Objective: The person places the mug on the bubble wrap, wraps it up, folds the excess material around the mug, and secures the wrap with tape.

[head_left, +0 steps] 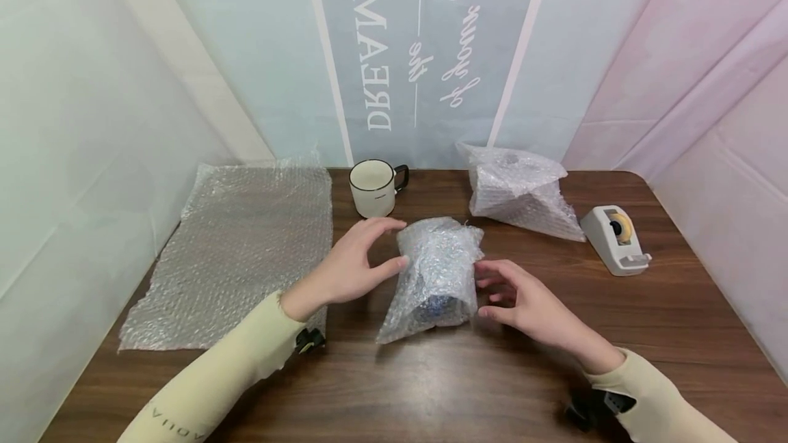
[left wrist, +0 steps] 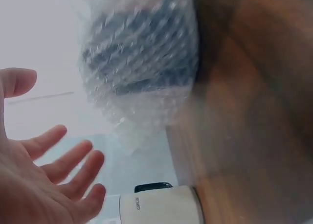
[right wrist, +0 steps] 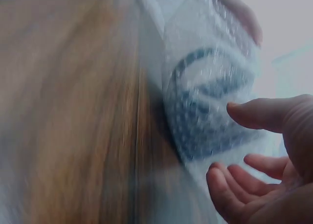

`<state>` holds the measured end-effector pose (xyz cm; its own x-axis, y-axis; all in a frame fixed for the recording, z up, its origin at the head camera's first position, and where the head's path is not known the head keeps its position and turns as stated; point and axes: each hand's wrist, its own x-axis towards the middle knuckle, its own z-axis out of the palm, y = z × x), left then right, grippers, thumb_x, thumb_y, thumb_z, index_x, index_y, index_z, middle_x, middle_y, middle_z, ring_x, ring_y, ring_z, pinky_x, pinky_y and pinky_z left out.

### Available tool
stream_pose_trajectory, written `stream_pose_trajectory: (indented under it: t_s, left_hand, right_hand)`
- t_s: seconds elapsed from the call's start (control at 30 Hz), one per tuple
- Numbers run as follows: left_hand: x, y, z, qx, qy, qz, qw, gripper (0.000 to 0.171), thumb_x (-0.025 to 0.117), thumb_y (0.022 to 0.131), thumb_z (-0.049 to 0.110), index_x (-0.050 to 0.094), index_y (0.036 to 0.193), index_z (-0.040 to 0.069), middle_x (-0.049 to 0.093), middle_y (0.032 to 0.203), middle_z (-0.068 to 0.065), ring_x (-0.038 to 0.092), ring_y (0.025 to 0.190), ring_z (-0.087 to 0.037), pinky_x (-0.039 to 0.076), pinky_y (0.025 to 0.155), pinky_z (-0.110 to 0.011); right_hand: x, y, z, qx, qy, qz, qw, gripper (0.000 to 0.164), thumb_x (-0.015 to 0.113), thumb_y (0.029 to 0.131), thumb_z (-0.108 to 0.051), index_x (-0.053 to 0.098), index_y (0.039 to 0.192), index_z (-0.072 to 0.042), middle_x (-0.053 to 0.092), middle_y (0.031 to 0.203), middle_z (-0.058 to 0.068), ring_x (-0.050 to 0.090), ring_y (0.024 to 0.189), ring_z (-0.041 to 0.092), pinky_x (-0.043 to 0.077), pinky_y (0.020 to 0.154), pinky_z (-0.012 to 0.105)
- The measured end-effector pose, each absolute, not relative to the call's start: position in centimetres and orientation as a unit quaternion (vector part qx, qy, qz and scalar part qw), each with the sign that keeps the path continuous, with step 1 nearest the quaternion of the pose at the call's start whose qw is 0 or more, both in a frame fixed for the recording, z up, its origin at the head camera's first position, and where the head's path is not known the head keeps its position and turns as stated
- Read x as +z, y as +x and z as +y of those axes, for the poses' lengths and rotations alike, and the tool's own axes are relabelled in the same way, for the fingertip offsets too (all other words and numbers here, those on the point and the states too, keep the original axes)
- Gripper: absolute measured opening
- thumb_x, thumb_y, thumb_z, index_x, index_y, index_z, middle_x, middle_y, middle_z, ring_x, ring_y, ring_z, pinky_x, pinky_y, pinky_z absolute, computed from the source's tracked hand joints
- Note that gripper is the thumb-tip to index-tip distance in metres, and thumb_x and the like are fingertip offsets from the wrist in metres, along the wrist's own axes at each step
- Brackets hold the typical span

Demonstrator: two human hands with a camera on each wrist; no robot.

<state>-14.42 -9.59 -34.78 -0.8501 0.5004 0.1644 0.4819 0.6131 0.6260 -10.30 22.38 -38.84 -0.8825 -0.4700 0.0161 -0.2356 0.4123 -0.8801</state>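
A bubble-wrapped bundle (head_left: 438,265) lies on the table between my two hands. Through its wrap shows something dark blue (left wrist: 142,53), and in the right wrist view a round blue rim (right wrist: 200,62); the kind of thing inside is blurred by the wrap. At the bundle's left side my left hand (head_left: 357,262) is spread, thumb and fingers apart, gripping nothing. My right hand (head_left: 523,299) is by its right side with loosely bent fingers; whether the fingertips touch the wrap I cannot tell.
A flat bubble wrap sheet (head_left: 246,245) covers the table's left part. Behind the bundle stands a white mug (head_left: 373,197) with a black handle. At the back right lies another bubble-wrapped bundle (head_left: 517,186), beside a white tape dispenser (head_left: 615,241) with yellowish tape.
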Motion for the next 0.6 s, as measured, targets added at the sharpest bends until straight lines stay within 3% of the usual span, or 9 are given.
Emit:
stream_pose_trajectory:
  t_s: [0.17,0.37,0.6]
  left_hand:
    - [-35.4,-12.1,-10.3,0.333,0.244,0.909,0.057,0.067,0.061,0.093,0.056,0.049,0.145,0.017,0.053,0.141,0.001,0.05,0.129,-0.022,0.04,0.106,-0.044]
    - [-35.9,-9.6,-9.9,0.34,0.222,0.904,0.135,0.08,0.056,0.092,0.064,0.032,0.157,0.023,0.038,0.156,0.003,0.042,0.137,-0.02,0.035,0.111,-0.044]
    - [-36.6,-8.3,-9.0,0.406,0.219,0.869,0.178,0.09,0.061,0.092,0.059,0.015,0.161,0.023,0.038,0.155,-0.006,0.062,0.113,-0.016,0.048,0.098,-0.035]
  right_hand:
    - [-38.5,-8.9,21.3,-0.478,-0.211,0.847,0.103,0.072,0.084,0.081,-0.012,0.048,0.141,0.001,0.052,0.135,0.016,0.06,0.115,0.034,0.055,0.086,0.033]
    - [-38.4,-7.7,20.2,-0.521,-0.219,0.814,0.132,0.082,0.082,0.083,-0.011,0.037,0.151,0.0,0.042,0.145,0.018,0.056,0.121,0.039,0.054,0.088,0.034]
    - [-38.5,-7.6,19.8,-0.561,-0.228,0.783,0.141,0.082,0.079,0.084,-0.003,0.034,0.153,-0.001,0.038,0.148,0.018,0.052,0.125,0.04,0.052,0.09,0.034]
